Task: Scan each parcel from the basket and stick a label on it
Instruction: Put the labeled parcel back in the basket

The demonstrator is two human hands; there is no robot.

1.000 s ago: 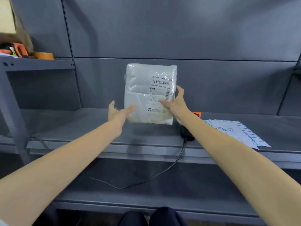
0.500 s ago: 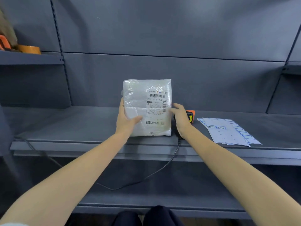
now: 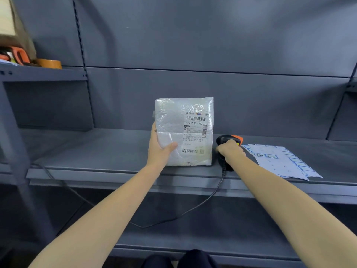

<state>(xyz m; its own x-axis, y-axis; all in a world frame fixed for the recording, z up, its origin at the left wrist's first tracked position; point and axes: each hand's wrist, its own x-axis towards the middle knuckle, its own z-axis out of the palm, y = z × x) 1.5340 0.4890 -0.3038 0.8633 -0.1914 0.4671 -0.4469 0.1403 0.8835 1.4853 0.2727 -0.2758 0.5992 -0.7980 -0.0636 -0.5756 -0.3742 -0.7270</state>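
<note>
A white plastic-wrapped parcel (image 3: pixel 173 120) with a printed shipping label stands upright on the grey shelf (image 3: pixel 96 149), its lower edge resting on the shelf. My left hand (image 3: pixel 159 149) holds its lower left side, thumb across the front. Right of the parcel, my right hand (image 3: pixel 229 150) grips the black and orange barcode scanner (image 3: pixel 230 139), whose cable (image 3: pixel 193 207) hangs off the shelf front. A sheet of blue-bordered labels (image 3: pixel 278 161) lies flat on the shelf further right. The basket is out of view.
An upper side shelf at left carries a roll of brown tape (image 3: pixel 49 63), an orange tool (image 3: pixel 19 55) and a cardboard box (image 3: pixel 7 18). A lower shelf (image 3: pixel 193 235) runs below. My dark-clothed knees (image 3: pixel 179 259) show at the bottom edge.
The parcel came down from mid-air and now stands on the shelf. My right hand let go of it and took hold of the scanner; my left hand keeps the parcel upright.
</note>
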